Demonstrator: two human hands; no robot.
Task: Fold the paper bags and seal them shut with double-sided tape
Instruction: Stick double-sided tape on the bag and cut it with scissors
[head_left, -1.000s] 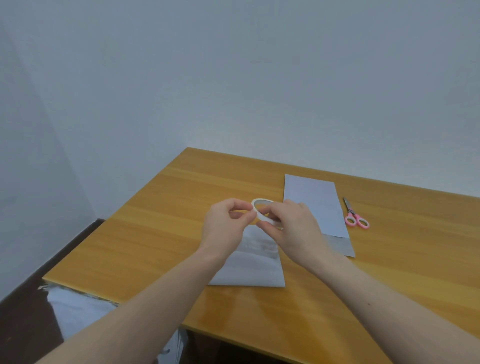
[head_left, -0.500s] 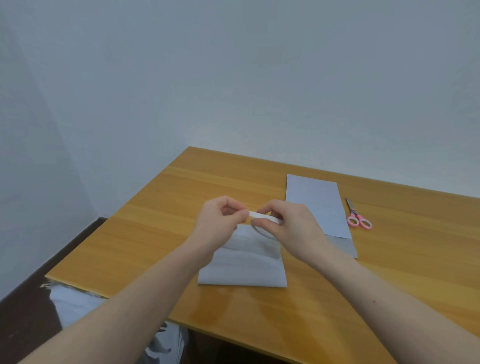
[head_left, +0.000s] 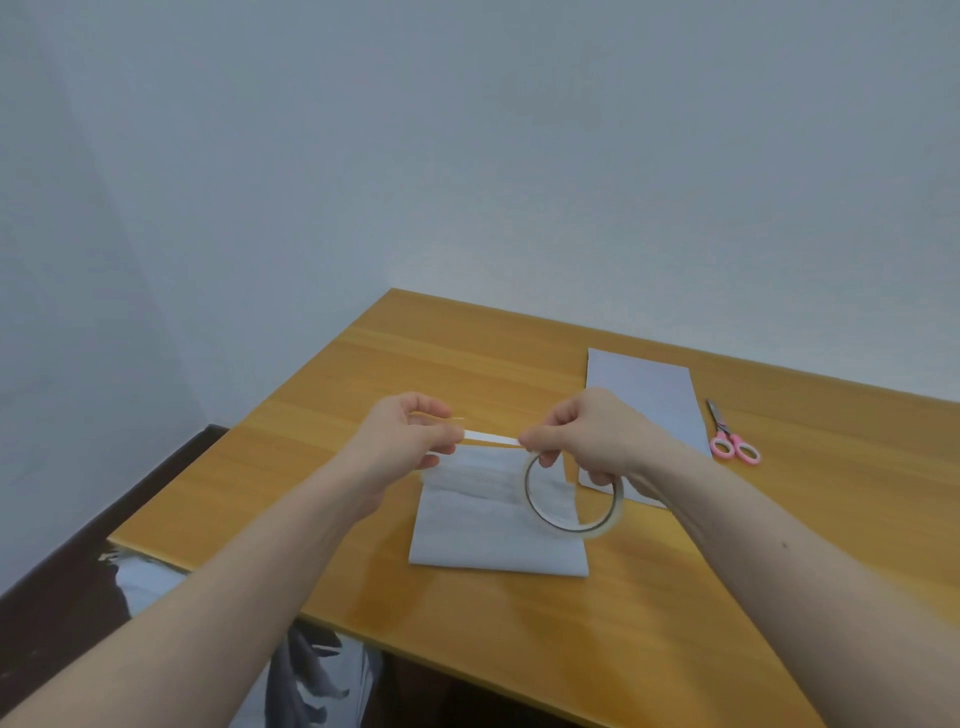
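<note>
wooden table (head_left: 322, 467) | on it: folded paper bag (head_left: 483, 540), flat paper bag (head_left: 644, 395), pink scissors (head_left: 730, 439)

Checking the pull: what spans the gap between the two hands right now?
In the head view, a short white strip of tape stretches between the left hand and right hand, above the folded paper bag.

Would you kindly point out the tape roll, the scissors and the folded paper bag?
tape roll (head_left: 597, 529): head view, lower rim of the ring.
scissors (head_left: 733, 447): head view, pink handles.
folded paper bag (head_left: 493, 540): head view, bare lower panel.
</note>
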